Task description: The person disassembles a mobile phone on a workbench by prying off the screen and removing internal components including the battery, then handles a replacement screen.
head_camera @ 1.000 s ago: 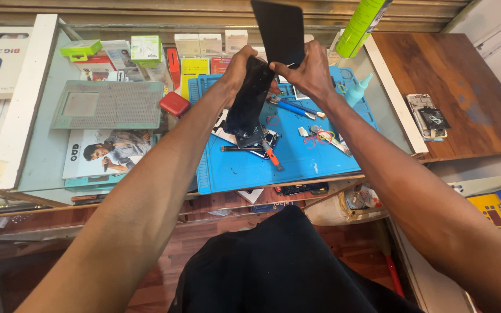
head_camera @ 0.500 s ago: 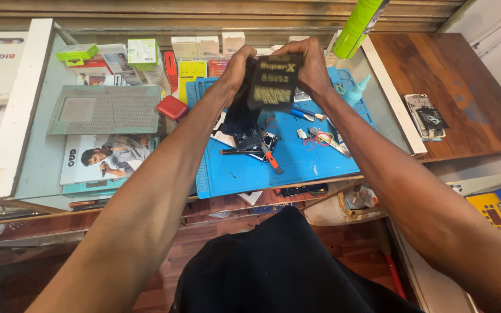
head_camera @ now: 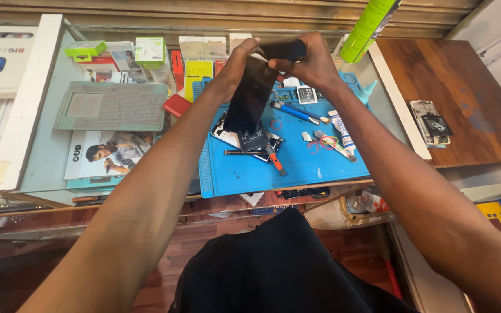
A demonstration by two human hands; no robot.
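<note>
- Our forearms are bare, with no sleeves showing anywhere along them.
- Our left hand and right hand wear no gloves, rings or watch.
- Below, we wear plain black clothing.

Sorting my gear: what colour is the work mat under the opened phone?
Blue, seen clearly in the head view: the flat rubbery work mat.

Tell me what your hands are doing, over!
Left hand and right hand both grip a flat black phone screen panel, raised above the blue rubber work mat. Nothing blocking.
</note>
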